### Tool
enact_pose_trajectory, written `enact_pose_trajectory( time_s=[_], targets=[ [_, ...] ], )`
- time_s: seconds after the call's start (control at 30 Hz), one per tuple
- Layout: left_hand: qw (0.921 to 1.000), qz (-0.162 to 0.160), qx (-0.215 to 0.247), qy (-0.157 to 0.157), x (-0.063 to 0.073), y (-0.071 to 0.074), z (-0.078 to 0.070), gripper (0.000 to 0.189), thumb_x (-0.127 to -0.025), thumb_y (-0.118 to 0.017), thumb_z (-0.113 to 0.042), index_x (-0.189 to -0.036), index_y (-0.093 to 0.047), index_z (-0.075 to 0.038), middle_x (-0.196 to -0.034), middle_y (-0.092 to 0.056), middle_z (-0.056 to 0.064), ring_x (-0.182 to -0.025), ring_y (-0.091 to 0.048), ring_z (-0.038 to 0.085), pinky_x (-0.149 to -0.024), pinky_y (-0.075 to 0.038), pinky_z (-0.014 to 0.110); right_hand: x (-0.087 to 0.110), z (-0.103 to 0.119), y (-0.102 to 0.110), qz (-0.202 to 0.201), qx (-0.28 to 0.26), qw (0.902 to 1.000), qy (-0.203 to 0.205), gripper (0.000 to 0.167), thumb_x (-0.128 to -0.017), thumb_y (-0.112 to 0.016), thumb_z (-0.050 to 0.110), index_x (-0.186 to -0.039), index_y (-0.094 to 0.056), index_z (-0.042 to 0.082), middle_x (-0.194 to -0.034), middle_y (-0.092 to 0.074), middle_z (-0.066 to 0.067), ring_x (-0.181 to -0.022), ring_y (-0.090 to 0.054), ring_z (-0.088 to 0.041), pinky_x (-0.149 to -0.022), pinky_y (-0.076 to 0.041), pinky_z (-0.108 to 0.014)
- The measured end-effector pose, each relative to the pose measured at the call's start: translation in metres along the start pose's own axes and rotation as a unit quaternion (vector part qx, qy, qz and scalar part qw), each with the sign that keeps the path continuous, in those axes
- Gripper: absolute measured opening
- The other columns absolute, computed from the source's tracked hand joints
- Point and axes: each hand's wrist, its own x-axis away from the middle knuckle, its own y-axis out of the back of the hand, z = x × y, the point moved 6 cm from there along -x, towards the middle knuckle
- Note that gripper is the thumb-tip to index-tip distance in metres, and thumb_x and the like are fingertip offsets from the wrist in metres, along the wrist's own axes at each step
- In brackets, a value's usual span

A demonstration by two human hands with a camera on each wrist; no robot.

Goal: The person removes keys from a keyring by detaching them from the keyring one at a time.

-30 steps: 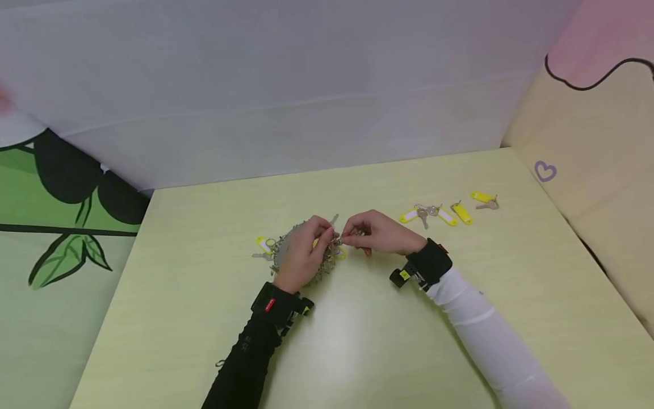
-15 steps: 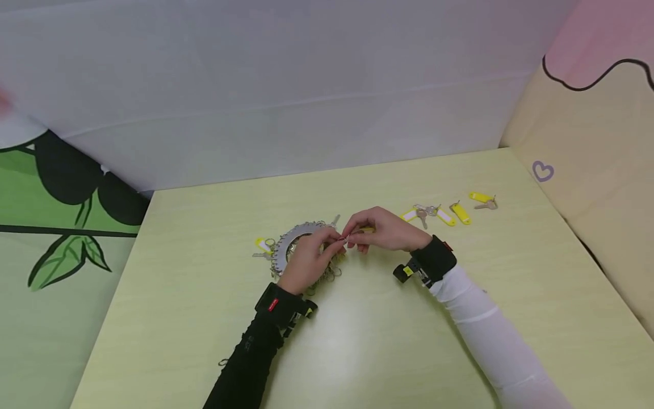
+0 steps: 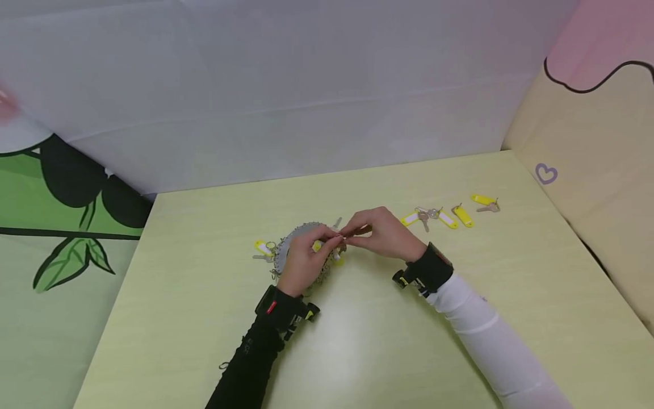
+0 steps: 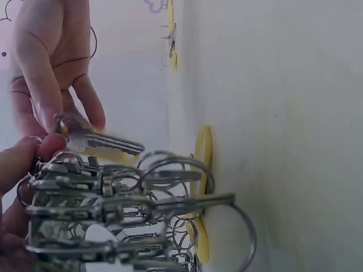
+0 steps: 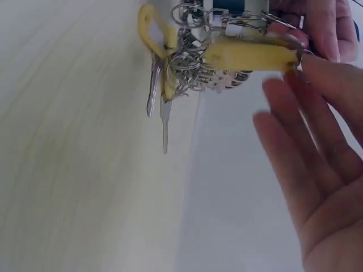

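1. Pinching one of the silver metal clips [image 4: 105, 211] on the round grey disc [image 3: 283, 250]: left hand [image 3: 305, 258]
2. Holding a yellow plastic tag [image 5: 249, 56] and silver key [image 4: 116, 143] by the disc's right side: right hand [image 3: 385, 234]
3. Well right of it: yellow-tagged keys [image 3: 423, 217]

We look from head, forward-down, farther off, over pale-yellow flat tabletop [image 3: 388, 346]; from both wrists, across it, close up, we share silvery metal ring-and-clip cluster [image 4: 108, 211].

no readable text, red wristband tag [image 3: 271, 307] illegible
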Motion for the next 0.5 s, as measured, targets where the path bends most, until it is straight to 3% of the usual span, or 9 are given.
enact_pose_trajectory(
  time_s=[0.13, 0.2, 0.37, 0.5],
  targets=[
    [0.9999, -0.004, -0.014, -0.007, 0.0, 0.001, -0.003, 0.007, -0.101, -0.068, -0.015, -0.1, -0.074, -0.011, -0.091, -0.075, 0.001, -0.086, -0.07, 0.014, -0.078, -0.056, 0.04, 0.0, -0.004, 0.001, -0.016, -0.029, 0.9994, -0.012, 0.016, -0.09, -0.079, 0.002, -0.103, -0.083, 0.01, -0.1, -0.08, -0.003, -0.09, -0.075, -0.014, -0.08, -0.062, -0.031],
    [0.9997, -0.004, -0.021, -0.012, -0.001, 0.001, -0.004, 0.006, -0.1, -0.07, -0.014, -0.1, -0.074, -0.011, -0.092, -0.076, 0.001, -0.086, -0.071, 0.013, -0.079, -0.057, 0.041, 0.0, -0.004, 0.002, -0.042, -0.01, 0.9991, 0.001, 0.014, -0.09, -0.079, 0.002, -0.1, -0.083, 0.011, -0.096, -0.08, -0.002, -0.086, -0.075, -0.011, -0.077, -0.061, -0.027],
    [0.9982, -0.02, -0.05, -0.026, -0.001, 0.002, -0.007, 0.011, -0.096, -0.074, -0.011, -0.107, -0.074, -0.01, -0.095, -0.077, 0.003, -0.089, -0.073, 0.016, -0.08, -0.058, 0.04, 0.002, 0.006, 0.003, -0.117, 0.074, 0.9864, 0.089, 0.015, -0.088, -0.078, -0.002, -0.096, -0.083, 0.01, -0.088, -0.079, -0.003, -0.08, -0.075, -0.011, -0.073, -0.061, -0.026],
    [0.9953, -0.036, -0.08, -0.042, 0.0, 0.001, -0.009, 0.017, -0.096, -0.075, -0.01, -0.112, -0.074, -0.007, -0.096, -0.078, 0.006, -0.089, -0.074, 0.019, -0.077, -0.058, 0.04, 0.005, 0.013, 0.002, -0.146, 0.086, 0.9762, 0.135, 0.016, -0.086, -0.077, -0.005, -0.095, -0.081, 0.007, -0.087, -0.079, -0.005, -0.079, -0.076, -0.014, -0.07, -0.062, -0.03]
  ],
)
